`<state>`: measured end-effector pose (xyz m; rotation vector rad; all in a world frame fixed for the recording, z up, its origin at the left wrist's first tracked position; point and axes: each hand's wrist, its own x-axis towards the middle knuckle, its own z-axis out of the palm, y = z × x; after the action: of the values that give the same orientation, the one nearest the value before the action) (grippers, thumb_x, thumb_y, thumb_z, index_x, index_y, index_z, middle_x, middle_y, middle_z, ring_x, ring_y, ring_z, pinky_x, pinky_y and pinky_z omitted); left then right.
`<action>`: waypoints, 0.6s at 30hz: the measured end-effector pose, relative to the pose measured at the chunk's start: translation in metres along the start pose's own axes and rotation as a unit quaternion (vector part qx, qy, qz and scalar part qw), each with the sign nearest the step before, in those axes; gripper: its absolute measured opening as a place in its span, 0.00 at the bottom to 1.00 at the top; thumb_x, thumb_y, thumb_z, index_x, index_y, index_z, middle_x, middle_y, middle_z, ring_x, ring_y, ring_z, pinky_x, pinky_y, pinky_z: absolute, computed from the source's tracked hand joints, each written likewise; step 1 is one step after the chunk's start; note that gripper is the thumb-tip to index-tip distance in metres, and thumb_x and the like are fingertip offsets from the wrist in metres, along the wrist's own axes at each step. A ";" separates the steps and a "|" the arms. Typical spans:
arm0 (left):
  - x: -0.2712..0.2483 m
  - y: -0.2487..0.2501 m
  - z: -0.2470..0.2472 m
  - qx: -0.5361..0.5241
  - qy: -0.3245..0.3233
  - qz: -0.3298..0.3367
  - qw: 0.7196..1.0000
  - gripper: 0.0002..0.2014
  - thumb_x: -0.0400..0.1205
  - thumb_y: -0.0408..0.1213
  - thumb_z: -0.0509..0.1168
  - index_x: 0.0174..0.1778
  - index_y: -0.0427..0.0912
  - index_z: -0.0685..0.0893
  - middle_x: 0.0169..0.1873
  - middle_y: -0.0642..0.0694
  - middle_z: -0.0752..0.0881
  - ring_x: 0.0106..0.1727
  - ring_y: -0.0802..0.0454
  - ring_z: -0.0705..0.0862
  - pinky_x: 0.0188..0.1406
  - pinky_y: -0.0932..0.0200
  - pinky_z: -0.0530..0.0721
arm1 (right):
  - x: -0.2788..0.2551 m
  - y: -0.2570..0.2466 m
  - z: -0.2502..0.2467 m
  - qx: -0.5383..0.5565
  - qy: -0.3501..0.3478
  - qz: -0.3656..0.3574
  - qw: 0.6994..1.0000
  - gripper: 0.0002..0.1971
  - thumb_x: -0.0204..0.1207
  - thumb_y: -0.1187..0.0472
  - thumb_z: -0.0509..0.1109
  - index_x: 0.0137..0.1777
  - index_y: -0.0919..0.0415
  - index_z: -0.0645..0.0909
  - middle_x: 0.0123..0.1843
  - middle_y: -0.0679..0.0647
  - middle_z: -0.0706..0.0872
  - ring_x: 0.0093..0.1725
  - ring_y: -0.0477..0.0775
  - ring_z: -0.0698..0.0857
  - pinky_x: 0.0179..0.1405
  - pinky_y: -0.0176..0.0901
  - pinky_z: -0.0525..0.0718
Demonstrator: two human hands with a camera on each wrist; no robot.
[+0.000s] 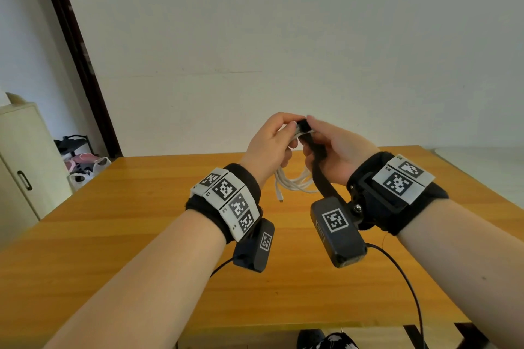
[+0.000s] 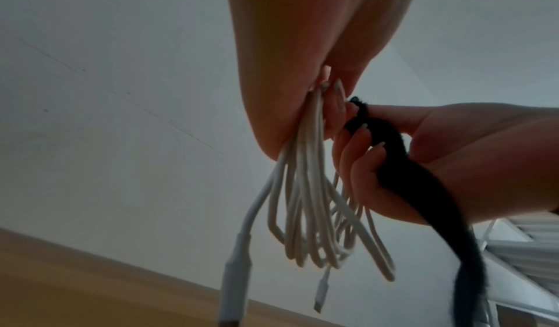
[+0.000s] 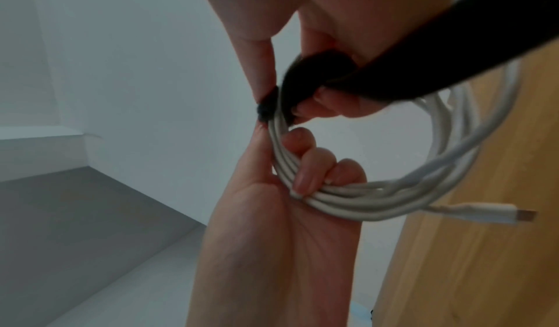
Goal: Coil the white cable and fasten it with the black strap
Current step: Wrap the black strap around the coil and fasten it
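Observation:
I hold the coiled white cable [image 1: 295, 183] up above the wooden table [image 1: 127, 235]. My left hand [image 1: 283, 133] grips the top of the coil, with its loops and a USB plug [image 1: 280, 200] hanging below. In the right wrist view, the left hand's fingers [image 3: 305, 165] curl round the bundled cable [image 3: 363, 200]. My right hand [image 1: 312, 133] pinches the black strap [image 1: 320, 167] against the coil's top. One end of the strap [image 3: 302, 76] is laid round the bundle, and its long tail [image 2: 438, 200] hangs down past the right palm.
A cream cabinet [image 1: 25, 167] stands at the left, with bags and a low rack [image 1: 85, 164] on the floor beside it. A dark door frame [image 1: 76, 51] runs up the wall. Black camera leads [image 1: 405, 280] trail from my wrists over the table's near edge.

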<state>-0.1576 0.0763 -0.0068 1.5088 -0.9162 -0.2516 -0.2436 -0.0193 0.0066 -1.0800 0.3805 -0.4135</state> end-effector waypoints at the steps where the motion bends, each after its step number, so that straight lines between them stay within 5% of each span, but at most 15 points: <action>1: 0.000 0.001 0.000 -0.006 0.003 -0.006 1.000 0.13 0.87 0.40 0.53 0.60 0.44 0.80 0.34 0.47 0.75 0.21 0.57 0.69 0.26 0.60 0.71 | 0.000 0.001 0.000 0.003 -0.003 -0.006 1.000 0.09 0.79 0.58 0.66 0.41 0.61 0.80 0.33 0.52 0.77 0.31 0.47 0.74 0.32 0.36 0.69; 6: -0.004 0.003 0.002 0.025 0.030 0.013 0.999 0.13 0.83 0.47 0.61 0.58 0.44 0.81 0.33 0.49 0.80 0.22 0.57 0.72 0.23 0.65 0.73 | 0.000 0.000 -0.001 -0.008 -0.026 -0.013 1.000 0.06 0.79 0.61 0.67 0.42 0.61 0.80 0.34 0.52 0.77 0.30 0.45 0.73 0.30 0.34 0.70; 10: -0.002 0.004 -0.001 0.001 0.043 0.003 0.999 0.12 0.85 0.44 0.59 0.57 0.42 0.81 0.32 0.49 0.80 0.25 0.53 0.71 0.27 0.58 0.73 | -0.001 0.003 -0.002 -0.046 -0.039 -0.040 0.997 0.04 0.78 0.65 0.67 0.50 0.64 0.82 0.36 0.54 0.80 0.32 0.47 0.77 0.33 0.36 0.74; 18: 0.004 -0.001 -0.009 0.030 0.093 0.034 0.995 0.11 0.84 0.45 0.60 0.49 0.41 0.83 0.29 0.51 0.76 0.28 0.54 0.73 0.38 0.53 0.74 | -0.003 0.004 -0.012 -0.334 0.014 -0.081 0.939 0.06 0.68 0.63 0.78 0.39 0.63 0.84 0.33 0.55 0.84 0.35 0.52 0.84 0.54 0.51 0.85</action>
<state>-0.1484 0.0805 -0.0047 1.5261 -0.8302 -0.0342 -0.2511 -0.0252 -0.0019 -1.7790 0.4743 -0.4579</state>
